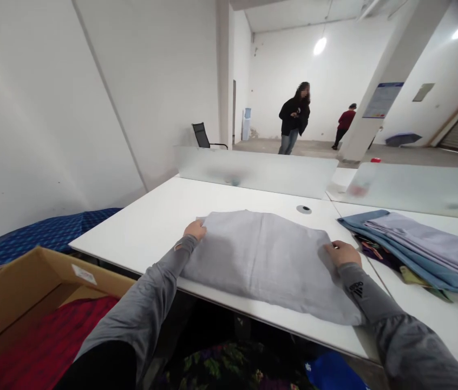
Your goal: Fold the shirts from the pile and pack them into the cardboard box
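A folded pale grey cloth (261,260) lies flat on the white table (151,222) in front of me. My left hand (195,229) rests on the cloth's far left corner, fingers curled over its edge. My right hand (342,252) grips the cloth's right edge with its fingers closed on the fabric. Both arms wear grey sleeves.
A pile of lilac, blue and dark cloths (424,249) lies at the right. A cardboard box (21,287) with red fabric stands low at the left, beside blue patterned cloth (42,233). Frosted dividers (253,170) back the table. Two people (294,122) stand far behind.
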